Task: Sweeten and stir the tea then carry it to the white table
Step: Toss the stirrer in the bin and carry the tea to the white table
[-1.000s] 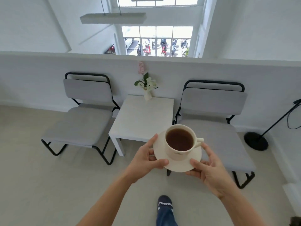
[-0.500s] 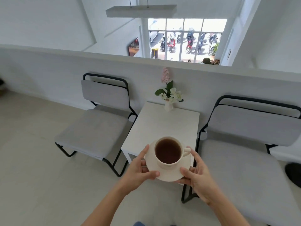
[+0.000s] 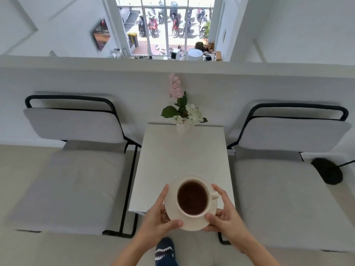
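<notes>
A: Head view first: where is the tea?

B: Dark brown tea fills a cream teacup [image 3: 192, 198], round and smooth, its handle pointing right. The cup sits on a matching saucer [image 3: 189, 220]. Both are held over the near edge of the white table [image 3: 182, 160]; whether the saucer touches the top I cannot tell.

A: And the hands?

B: The left hand [image 3: 158, 217] grips the saucer's left rim, thumb on top, fingers curled under. The right hand [image 3: 223, 214] closes on the right rim beside the handle, thumb on the rim near the cup.

A: Any writing or labels?

B: None that can be read on the cup, saucer or table.

A: What else is on the table?

B: At its far edge, a small white vase [image 3: 181, 127] with pink and white flowers [image 3: 184, 110] and green leaves. The top is square, matte and faintly grained.

A: Around it?

B: A chair on the left [image 3: 73, 169] and a chair on the right [image 3: 288, 179], each with pale grey cushions on a black tube frame, just beside the table. By the right chair lies a black round lamp base [image 3: 327, 170]. Behind runs a low white half-wall [image 3: 76, 73]; beyond it a tall window [image 3: 167, 25] shows parked motorbikes. The floor is pale. A foot in a dark blue sock [image 3: 166, 252] with a white toothed pattern shows below the saucer.
</notes>
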### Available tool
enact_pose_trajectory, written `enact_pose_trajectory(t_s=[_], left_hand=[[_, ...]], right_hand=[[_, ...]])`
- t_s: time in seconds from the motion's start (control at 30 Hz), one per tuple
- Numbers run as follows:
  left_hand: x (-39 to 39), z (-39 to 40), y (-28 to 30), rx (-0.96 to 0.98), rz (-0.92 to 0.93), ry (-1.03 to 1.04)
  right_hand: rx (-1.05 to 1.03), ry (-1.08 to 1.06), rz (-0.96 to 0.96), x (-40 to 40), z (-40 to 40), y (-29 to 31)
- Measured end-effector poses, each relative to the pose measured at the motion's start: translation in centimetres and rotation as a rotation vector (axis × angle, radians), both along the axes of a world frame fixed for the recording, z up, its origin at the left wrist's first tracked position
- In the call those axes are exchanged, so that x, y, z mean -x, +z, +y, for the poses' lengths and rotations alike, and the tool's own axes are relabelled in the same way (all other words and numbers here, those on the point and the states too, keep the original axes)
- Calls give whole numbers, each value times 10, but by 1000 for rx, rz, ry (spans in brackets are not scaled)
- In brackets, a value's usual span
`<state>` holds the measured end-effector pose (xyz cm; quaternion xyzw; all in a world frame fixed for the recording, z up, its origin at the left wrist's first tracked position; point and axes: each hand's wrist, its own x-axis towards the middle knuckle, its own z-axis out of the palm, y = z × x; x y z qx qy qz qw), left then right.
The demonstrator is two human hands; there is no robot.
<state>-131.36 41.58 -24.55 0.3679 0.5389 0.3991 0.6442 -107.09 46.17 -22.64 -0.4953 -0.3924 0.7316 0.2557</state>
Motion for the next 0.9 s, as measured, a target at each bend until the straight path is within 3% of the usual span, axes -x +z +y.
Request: enact_pose_trajectory(t_s=[0.33,0.67,0.9], left_hand=[[47,92,-120,58,246,-174],[45,148,-257,98,338,-252],[50,166,-318,119,425,-296]], right_hand=[[83,-41,-54,39,79,-124],[97,-21,-146,43,130,-273],[97,7,-198,49,148,-330]])
